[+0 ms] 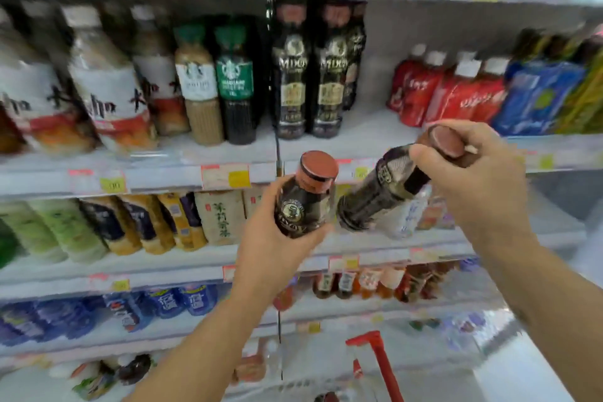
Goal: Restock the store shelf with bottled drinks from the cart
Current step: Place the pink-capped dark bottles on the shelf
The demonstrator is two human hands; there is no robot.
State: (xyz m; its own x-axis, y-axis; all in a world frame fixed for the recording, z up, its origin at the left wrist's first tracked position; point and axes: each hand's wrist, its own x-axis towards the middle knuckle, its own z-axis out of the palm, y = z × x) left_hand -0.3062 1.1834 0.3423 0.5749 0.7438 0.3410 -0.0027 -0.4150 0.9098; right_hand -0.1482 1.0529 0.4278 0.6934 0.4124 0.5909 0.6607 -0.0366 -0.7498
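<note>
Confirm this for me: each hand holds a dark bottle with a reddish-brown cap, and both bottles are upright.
Not quite. The head view shows the left hand holding its dark bottle roughly upright, but the bottle gripped near the cap by the right hand is tilted steeply, base pointing down-left. Both caps are reddish-brown, as stated.
</note>
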